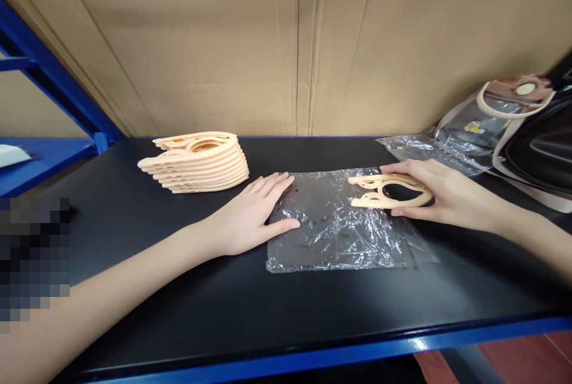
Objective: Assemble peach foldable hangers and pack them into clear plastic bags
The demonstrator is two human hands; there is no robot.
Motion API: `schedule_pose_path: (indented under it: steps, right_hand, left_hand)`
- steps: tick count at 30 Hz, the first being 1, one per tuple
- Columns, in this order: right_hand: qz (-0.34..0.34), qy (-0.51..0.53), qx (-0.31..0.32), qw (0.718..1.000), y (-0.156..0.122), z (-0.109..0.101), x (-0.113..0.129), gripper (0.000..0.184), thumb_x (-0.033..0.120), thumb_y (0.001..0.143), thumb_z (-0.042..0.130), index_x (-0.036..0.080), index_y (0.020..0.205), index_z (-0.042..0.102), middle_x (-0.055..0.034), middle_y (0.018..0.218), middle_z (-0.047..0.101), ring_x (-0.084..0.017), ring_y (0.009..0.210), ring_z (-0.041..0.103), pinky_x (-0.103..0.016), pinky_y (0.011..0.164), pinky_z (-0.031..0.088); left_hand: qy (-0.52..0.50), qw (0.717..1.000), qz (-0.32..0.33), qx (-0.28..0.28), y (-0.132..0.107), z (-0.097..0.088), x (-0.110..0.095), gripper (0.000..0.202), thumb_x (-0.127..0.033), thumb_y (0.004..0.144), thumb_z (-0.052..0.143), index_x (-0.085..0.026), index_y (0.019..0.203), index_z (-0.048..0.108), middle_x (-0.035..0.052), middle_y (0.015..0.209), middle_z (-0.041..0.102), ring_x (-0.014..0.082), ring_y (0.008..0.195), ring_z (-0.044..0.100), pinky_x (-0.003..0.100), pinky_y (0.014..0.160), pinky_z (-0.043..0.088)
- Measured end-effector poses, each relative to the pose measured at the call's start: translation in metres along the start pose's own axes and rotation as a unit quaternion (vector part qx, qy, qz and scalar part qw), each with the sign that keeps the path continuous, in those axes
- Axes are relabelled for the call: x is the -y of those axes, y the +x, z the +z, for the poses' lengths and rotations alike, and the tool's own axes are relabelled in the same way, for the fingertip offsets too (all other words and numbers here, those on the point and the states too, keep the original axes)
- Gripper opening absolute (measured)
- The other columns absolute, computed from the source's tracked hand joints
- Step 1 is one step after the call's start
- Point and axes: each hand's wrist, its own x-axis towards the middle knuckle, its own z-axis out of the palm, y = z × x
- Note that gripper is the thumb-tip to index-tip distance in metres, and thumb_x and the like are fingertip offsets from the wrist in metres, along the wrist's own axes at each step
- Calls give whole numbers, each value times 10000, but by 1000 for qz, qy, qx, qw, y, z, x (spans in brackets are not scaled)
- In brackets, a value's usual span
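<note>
A beige plastic piece [378,200] sits over a clear bag [330,244], long axis left to right, prongs leftward — right hand [451,193] fingers closed round its rounded end. Left hand [248,217] fingers lie flat, gripping nothing — the clear container's [465,141] yellow print [472,127] is unreadably small.

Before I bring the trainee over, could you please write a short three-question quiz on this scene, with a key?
1. What does the right hand hold?
2. True or false: the left hand lies open at the left edge of the clear plastic bag.
3. Where is the stack of cream pieces?
A) To the right of the bag
B) Underneath the bag
C) To the left of the bag, toward the back

Key:
1. A single cream plastic piece with a rounded, open end.
2. True.
3. C.
</note>
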Motion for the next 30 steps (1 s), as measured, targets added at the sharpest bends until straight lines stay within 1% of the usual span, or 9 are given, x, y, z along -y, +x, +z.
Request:
schedule_pose_path:
  steps: [4, 9, 12, 14, 17, 21, 23, 26, 30]
  right_hand:
    - [32, 30, 6, 999, 24, 8, 1, 709, 685, 757, 703, 305, 1341, 567, -76, 1210, 704, -365, 1094, 632, -595, 974, 447]
    - [30, 75, 38, 996, 41, 18, 17, 765, 693, 732, 715, 283, 1361, 568, -85, 1200, 702, -349, 1103, 622, -589, 1000, 401]
    - [32, 85, 36, 995, 45, 19, 23, 745, 687, 747, 709, 269, 1351, 585, -98, 1215, 690, -346, 1114, 609, -565, 980, 426]
    - [33, 102, 45, 993, 44, 17, 20, 740, 658, 743, 730, 277, 1359, 581, -95, 1260, 673, -339, 1132, 608, -546, 964, 456]
    - [32, 147, 77, 986, 38, 9, 4, 750, 583, 724, 784, 308, 1386, 563, -65, 1281, 671, -309, 1151, 619, -509, 966, 489]
    - [43, 220, 107, 969, 34, 3, -7, 624, 513, 779, 771, 337, 1352, 601, -29, 1236, 701, -266, 1131, 648, -460, 967, 510]
    - [43, 249, 97, 963, 35, 7, -1, 550, 505, 794, 766, 322, 1297, 640, -34, 1230, 707, -263, 1110, 658, -460, 962, 512]
    - [45, 269, 39, 961, 39, 20, 16, 536, 520, 778, 779, 288, 1244, 656, -53, 1195, 718, -259, 1027, 675, -463, 915, 526]
    - [67, 209, -39, 975, 40, 33, 35, 589, 556, 767, 779, 273, 1263, 635, -52, 1092, 735, -258, 940, 676, -494, 903, 521]
  left_hand:
    - [-28, 1000, -4, -4, -1, -1, 0, 927, -760, 952, 294, -115, 1606, 172, 168, 1663, 227, 343, 1532, 234, 542, 1240, 249]
    - [-34, 999, -5, -6, -1, -1, 0, 923, -762, 945, 319, -129, 1603, 184, 168, 1661, 233, 346, 1529, 243, 538, 1240, 250]
    - [-31, 999, -9, -7, 1, 0, 1, 924, -762, 948, 299, -120, 1603, 190, 164, 1664, 232, 341, 1530, 241, 530, 1242, 250]
    - [-31, 999, -12, -6, 1, 0, 1, 924, -762, 949, 294, -118, 1603, 191, 162, 1665, 231, 338, 1532, 237, 527, 1242, 248]
    - [-31, 999, -17, -3, 0, 0, 1, 932, -769, 945, 293, -120, 1606, 184, 160, 1668, 222, 341, 1538, 215, 538, 1242, 241]
    - [-28, 999, -24, -1, -1, -1, 1, 928, -768, 945, 300, -130, 1608, 181, 153, 1667, 228, 343, 1539, 211, 548, 1233, 257]
    - [-25, 999, -24, 0, 0, -1, 0, 916, -762, 948, 304, -137, 1607, 191, 152, 1666, 232, 344, 1535, 225, 547, 1231, 260]
    - [-23, 1000, -19, 2, 0, -2, -1, 904, -759, 949, 310, -147, 1606, 201, 148, 1666, 234, 339, 1535, 227, 543, 1235, 250]
    - [-16, 1000, -10, 1, 2, -2, -1, 894, -756, 954, 305, -141, 1599, 229, 149, 1667, 234, 330, 1539, 216, 545, 1241, 229]
